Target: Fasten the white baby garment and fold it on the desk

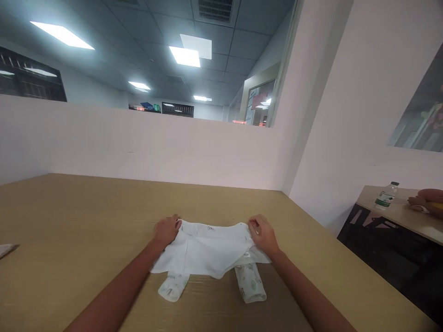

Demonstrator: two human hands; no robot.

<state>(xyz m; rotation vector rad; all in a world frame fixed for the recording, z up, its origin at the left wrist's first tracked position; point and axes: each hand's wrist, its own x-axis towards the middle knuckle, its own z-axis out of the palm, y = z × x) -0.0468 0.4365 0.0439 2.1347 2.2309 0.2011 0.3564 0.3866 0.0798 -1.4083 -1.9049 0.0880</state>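
Note:
A small white baby garment point(211, 246) lies spread on the tan table in front of me. Two sleeve-like pieces with a faint green print, one on the left point(173, 287) and one on the right point(252, 282), stick out from its near edge. My left hand point(167, 229) has its fingers closed on the garment's far left corner. At the far right corner, my right hand point(262, 234) pinches the cloth between curled fingers. A small dark label mark shows at the middle of the far edge. The fingertips are partly hidden by the cloth.
The tan table point(86, 221) reaches back to a low white wall point(155, 147). A flat pale item point(7, 249) lies at the table's left edge. On a side table point(403, 210) at right stand a water bottle point(386, 197) and reddish-brown items point(429, 201).

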